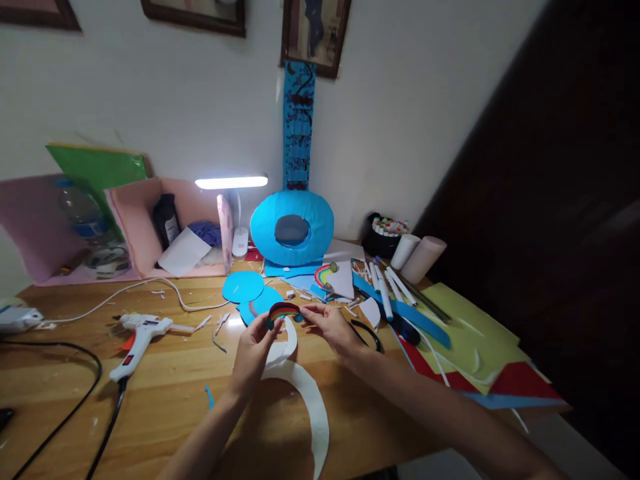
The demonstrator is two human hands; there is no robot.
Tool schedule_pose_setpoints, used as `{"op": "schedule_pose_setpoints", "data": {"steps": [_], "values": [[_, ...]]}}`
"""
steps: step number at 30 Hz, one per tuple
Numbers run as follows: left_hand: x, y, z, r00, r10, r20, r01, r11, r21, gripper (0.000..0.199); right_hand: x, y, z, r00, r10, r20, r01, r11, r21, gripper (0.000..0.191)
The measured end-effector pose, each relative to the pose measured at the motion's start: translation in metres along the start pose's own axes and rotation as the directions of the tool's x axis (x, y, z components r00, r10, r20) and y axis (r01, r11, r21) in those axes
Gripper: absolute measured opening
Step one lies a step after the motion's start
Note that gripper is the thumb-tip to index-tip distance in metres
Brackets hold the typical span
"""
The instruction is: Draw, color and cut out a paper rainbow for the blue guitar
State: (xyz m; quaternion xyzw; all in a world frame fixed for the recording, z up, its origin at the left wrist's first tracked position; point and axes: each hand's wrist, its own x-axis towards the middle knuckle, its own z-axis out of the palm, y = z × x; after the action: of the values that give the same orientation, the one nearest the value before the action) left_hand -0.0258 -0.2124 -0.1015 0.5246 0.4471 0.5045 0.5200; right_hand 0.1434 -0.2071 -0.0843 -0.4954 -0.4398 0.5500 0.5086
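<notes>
Between my two hands, above the middle of the desk, is a small rainbow cutout (284, 309) with red, yellow and dark bands. My left hand (254, 348) pinches its left end, and my right hand (330, 327) pinches its right end. Under and behind the hands lie curved white paper strips (310, 403). Just beyond them are blue paper discs (243, 287). A second rainbow cutout (326, 275), in brighter colours, rests on white paper farther back. Behind it stands a blue ring-shaped craft piece (320, 227) with a tall patterned blue strip (299, 127) rising up the wall.
At the left lies a white glue gun (143, 343) with its black cord. A lit desk lamp (233, 181) stands behind, beside pink boxes (145, 227). Several markers (384, 293), paper rolls (424, 259) and coloured sheets (465, 327) cover the right side. Paper scraps are scattered around.
</notes>
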Motion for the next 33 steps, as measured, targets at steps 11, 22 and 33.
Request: {"op": "schedule_pose_setpoints", "data": {"steps": [11, 22, 33], "values": [[-0.006, 0.001, 0.005, 0.989, -0.093, 0.114, 0.084, 0.993, 0.078, 0.018, -0.017, 0.016, -0.007, 0.996, -0.045, -0.072, 0.043, 0.999, -0.033, 0.035], [-0.006, -0.009, 0.005, 0.948, -0.217, 0.235, 0.206, 0.976, 0.068, 0.016, -0.033, 0.017, -0.011, 0.990, -0.092, 0.111, 0.125, 0.931, -0.343, 0.025], [-0.002, -0.016, 0.001, 0.962, -0.236, 0.135, 0.243, 0.969, -0.039, 0.013, -0.037, 0.041, -0.117, 0.938, -0.306, -0.161, 0.038, 0.553, -0.832, 0.015]]}}
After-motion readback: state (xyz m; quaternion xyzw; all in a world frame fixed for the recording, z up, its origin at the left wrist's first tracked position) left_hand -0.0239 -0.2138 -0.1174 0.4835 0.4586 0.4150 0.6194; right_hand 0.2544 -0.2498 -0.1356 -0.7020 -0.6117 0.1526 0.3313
